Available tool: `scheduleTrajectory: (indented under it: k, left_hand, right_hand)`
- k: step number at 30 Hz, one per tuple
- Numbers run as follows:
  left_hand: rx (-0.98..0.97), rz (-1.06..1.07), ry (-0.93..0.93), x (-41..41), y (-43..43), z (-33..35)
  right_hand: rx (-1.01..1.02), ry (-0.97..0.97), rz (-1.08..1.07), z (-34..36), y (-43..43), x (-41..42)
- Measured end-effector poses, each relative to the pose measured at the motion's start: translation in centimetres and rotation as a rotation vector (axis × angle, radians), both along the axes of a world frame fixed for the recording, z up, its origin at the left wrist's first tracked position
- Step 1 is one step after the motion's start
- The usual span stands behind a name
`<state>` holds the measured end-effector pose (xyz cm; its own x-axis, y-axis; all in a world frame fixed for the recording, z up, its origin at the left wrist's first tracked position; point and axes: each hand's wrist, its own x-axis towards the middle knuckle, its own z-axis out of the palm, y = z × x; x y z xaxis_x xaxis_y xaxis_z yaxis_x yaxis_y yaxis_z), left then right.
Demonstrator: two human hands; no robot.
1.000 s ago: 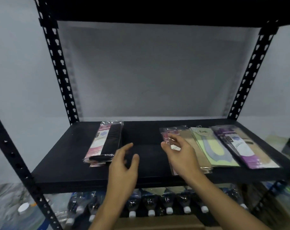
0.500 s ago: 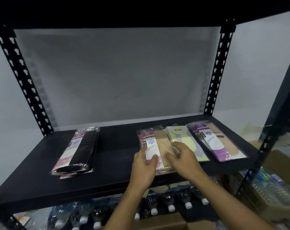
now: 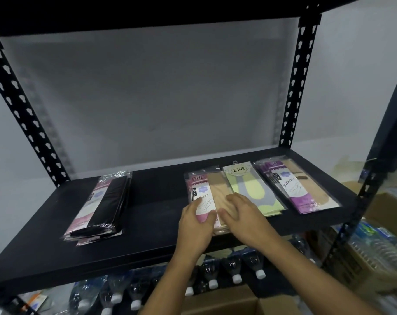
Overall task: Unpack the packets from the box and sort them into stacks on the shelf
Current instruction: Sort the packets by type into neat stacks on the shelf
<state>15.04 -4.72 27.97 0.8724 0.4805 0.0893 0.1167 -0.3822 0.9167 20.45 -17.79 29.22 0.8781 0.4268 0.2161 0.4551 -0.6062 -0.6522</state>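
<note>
Several stacks of packets lie on the black shelf (image 3: pixel 156 223). A pink-and-black stack (image 3: pixel 102 203) lies at the left. Right of the middle is a pink-and-beige stack (image 3: pixel 206 189), then a yellow-green packet (image 3: pixel 249 185), then a purple stack (image 3: pixel 293 185). My left hand (image 3: pixel 196 223) rests on the near left part of the pink-and-beige stack, thumb lying on the pink label. My right hand (image 3: pixel 244 217) lies flat on its near right part, fingers fairly straight. The cardboard box (image 3: pixel 227 303) shows at the bottom edge, below the shelf.
Perforated black uprights (image 3: pixel 22 110) (image 3: pixel 295 83) frame the shelf, with a grey wall behind. Several water bottles (image 3: pixel 233 267) lie on the level below. Cartons and wrapped bottles (image 3: pixel 379 251) stand at the right, outside the rack.
My left hand has come across from the shelf's middle onto the pink-and-beige stack, joining my right hand there. The view has swung right, so the stacks sit further left.
</note>
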Motion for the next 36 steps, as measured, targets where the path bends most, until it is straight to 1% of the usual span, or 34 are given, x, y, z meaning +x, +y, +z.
scheduleTrajectory:
  k: [6,11,16,21,24,28,31,36]
  left_hand:
    - [-0.041,0.016,0.006,0.0,0.1,0.0]
    - [-0.086,0.024,-0.013,-0.2,0.0,0.1]
    - [-0.096,0.02,-0.019,-0.2,0.1,0.2]
    - [-0.111,0.016,-0.024,-0.2,0.2,-0.1]
    - [-0.105,0.008,-0.026,-0.3,-0.1,-0.3]
    - [-0.051,-0.001,-0.012,-0.3,-0.2,-0.5]
    - [-0.079,0.005,0.018,-0.1,0.1,-0.5]
    - [-0.094,-0.002,0.014,0.2,0.3,-0.3]
  right_hand:
    - [-0.046,-0.009,-0.011,1.1,0.3,0.0]
    - [0.007,0.006,-0.004,1.2,1.4,-0.3]
    - [0.036,0.039,-0.069,0.4,1.6,-0.4]
    - [0.084,0.05,-0.059,-0.1,1.5,-0.5]
    - [0.062,0.029,-0.043,-0.1,1.5,-0.6]
    - [0.045,0.034,-0.018,-0.2,2.0,-0.9]
    - [0.051,0.018,-0.022,0.0,2.2,-1.0]
    - [0.04,0.016,-0.033,0.7,2.3,-1.3]
